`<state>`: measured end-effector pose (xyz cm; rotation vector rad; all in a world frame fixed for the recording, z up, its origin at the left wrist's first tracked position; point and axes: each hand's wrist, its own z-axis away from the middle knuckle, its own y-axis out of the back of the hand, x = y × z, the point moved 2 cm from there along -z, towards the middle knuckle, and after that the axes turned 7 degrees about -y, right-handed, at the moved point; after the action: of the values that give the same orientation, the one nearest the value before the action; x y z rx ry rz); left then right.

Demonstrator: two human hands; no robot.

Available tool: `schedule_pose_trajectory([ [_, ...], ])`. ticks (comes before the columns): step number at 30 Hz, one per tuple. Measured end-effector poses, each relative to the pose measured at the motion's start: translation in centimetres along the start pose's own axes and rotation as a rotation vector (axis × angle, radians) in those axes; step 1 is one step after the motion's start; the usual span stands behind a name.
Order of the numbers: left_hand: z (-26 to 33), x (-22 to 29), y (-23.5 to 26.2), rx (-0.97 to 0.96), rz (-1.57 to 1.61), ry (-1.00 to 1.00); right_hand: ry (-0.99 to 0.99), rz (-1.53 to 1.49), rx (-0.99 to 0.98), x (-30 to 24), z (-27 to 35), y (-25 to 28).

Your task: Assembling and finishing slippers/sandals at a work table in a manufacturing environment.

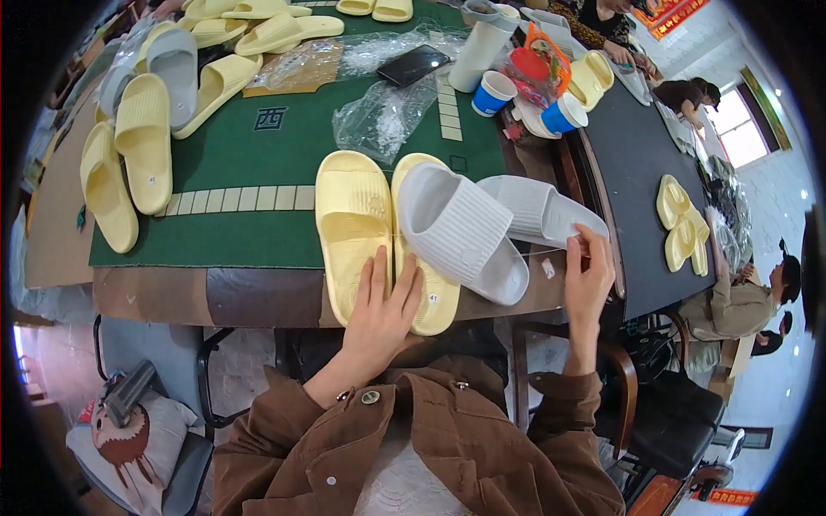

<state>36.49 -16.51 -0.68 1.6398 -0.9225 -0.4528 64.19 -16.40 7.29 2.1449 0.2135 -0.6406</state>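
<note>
A pair of yellow slippers (354, 215) lies at the table's front edge, toes pointing away. My left hand (379, 305) rests across both insoles, fingers stretched and apart, gripping nothing. Partly over the right yellow slipper lies a grey ribbed slipper (456, 228), turned at an angle. Another grey slipper (527, 209) is tucked beside it, partly covered. At that one's heel is my right hand (590, 275), thumb and fingertips pinched together. A thin pale strand (544, 252) runs from under the grey slipper to those fingertips.
More yellow slippers (144, 142) and a grey slipper (172, 76) pile up at the left. Clear plastic bags (379, 120), a black phone (413, 65), a white bottle (473, 56) and paper cups (494, 93) stand or lie farther back. People work along the dark table (632, 146) at right.
</note>
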Motion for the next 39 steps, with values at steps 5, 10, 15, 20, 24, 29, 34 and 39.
schedule_pose_trajectory([
  [5,0.2,-0.4,-0.4,0.079,-0.113,0.002,0.254,0.388,-0.099,3.5,-2.1,-1.4],
  [10,1.7,-1.4,0.5,0.054,-0.096,0.018,0.082,-0.041,-0.474,2.7,-0.3,-6.0],
  [15,4.5,-3.4,1.7,0.019,-0.034,0.066,-0.133,-0.325,-0.708,0.3,3.3,-7.9],
  [20,6.1,-4.9,4.5,-0.147,0.095,0.128,0.015,-0.476,-0.824,-5.3,4.9,-8.3],
  [24,5.7,-4.9,4.8,-0.11,0.148,0.127,0.086,-0.341,-0.635,-7.0,5.0,-10.9],
  [29,5.7,-5.0,4.5,-0.049,0.124,0.121,-0.198,-0.496,-0.534,-5.9,4.9,-12.8],
  [34,6.2,-5.6,4.1,0.245,0.472,0.477,-0.305,-0.752,-0.336,-4.9,4.6,-10.8],
  [39,4.4,-5.9,3.6,0.189,0.146,0.311,-0.307,-0.51,-0.341,-4.5,4.6,-10.8],
])
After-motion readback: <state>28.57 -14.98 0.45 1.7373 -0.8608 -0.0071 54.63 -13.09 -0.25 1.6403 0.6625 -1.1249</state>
